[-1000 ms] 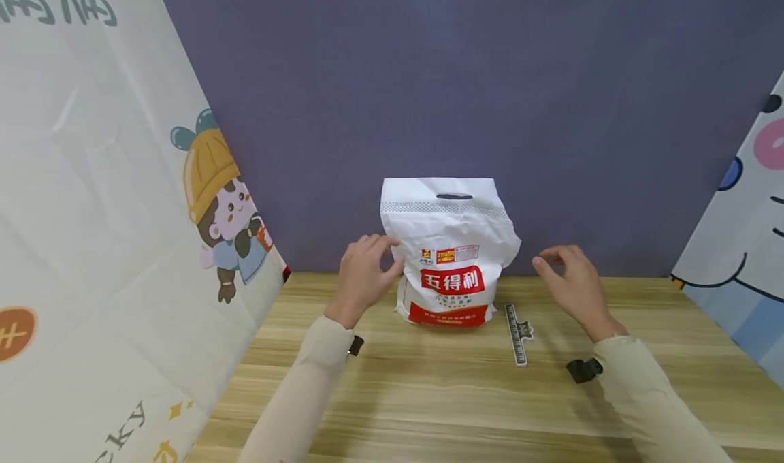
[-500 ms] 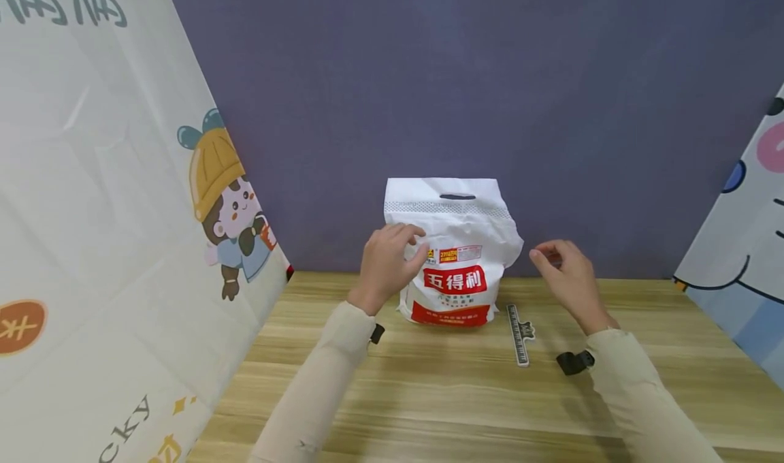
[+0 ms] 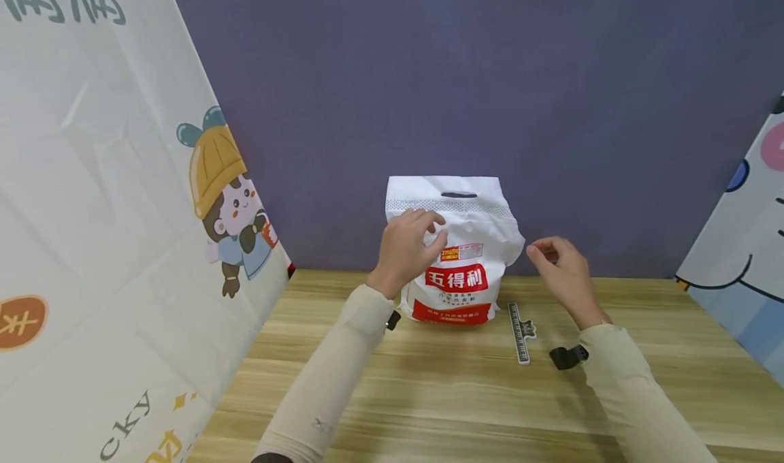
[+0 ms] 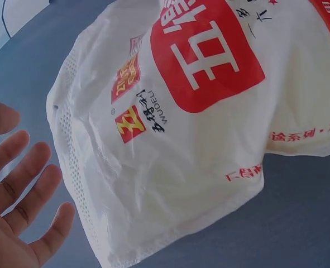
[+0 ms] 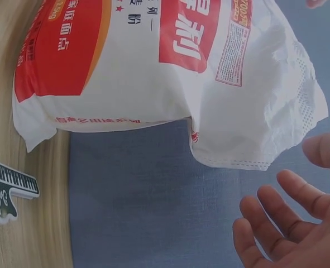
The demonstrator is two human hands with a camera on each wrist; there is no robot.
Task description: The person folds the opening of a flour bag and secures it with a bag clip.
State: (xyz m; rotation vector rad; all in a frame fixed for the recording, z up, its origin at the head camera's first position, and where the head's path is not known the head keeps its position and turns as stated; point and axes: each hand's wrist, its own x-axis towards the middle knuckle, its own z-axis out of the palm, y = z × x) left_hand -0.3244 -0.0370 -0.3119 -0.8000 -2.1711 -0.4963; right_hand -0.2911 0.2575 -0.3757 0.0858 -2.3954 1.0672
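A white flour bag [image 3: 471, 225] with red printed panels stands upright on the wooden table, its flat top cut with a handle slot. In front of the bag's upper left side is my left hand [image 3: 405, 248], overlapping it in the head view. The left wrist view has this hand's spread, slightly bent fingers [image 4: 42, 190] beside the bag's top edge, holding nothing. My right hand [image 3: 562, 272] hovers just right of the bag with loosely bent fingers. Its fingers [image 5: 271, 215] are apart from the bag's upper corner in the right wrist view and hold nothing.
A slim piano-key-patterned clip [image 3: 519, 333] with a dark shaped tab lies on the table [image 3: 465, 402] just right of the bag. Behind rises a blue-grey backdrop [image 3: 429, 75]. Printed white sheets hang on the left [image 3: 92, 211] and right [image 3: 729, 238].
My left hand has moved right and up, from the bag's left edge to in front of its upper part. My right hand has drifted slightly left, closer to the bag. Bag and clip stay put.
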